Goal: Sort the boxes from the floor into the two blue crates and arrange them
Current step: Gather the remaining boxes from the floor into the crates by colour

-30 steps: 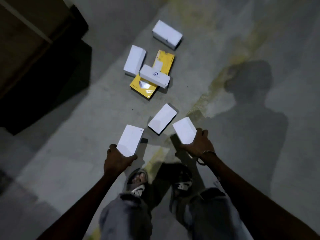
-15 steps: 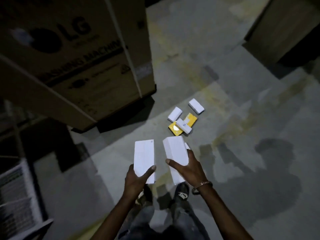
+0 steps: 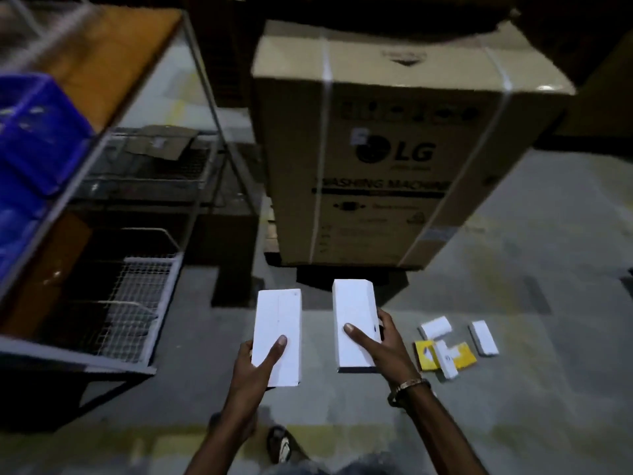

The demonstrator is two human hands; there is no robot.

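White cardboard fills both your hands: your left hand [image 3: 255, 363] grips one white box [image 3: 278, 335] from beneath, thumb laid across its top face, and your right hand [image 3: 385, 344] grips a second white box [image 3: 356, 322] the same way, fingers curled round its right edge. Both boxes are carried flat at about 6 o'clock, side by side and apart.

At 4 o'clock, four boxes lie on the floor [image 3: 548, 303]: a yellow box [image 3: 462, 361] with a small white box [image 3: 447, 359] lying across it, another white one [image 3: 435, 326] just beyond, and one more [image 3: 483, 338] just to the right.

At 9 o'clock, a blue crate [image 3: 37, 138] sits on a shelf of the metal rack [image 3: 191, 97]; its inside is blurred, so you cannot tell what it holds. Only one crate is clearly visible.

At 12 o'clock stands a big washing machine carton [image 3: 394, 149].

Judging by this, you are mid-carry: two boxes in hand need placing, and four remain to fetch.
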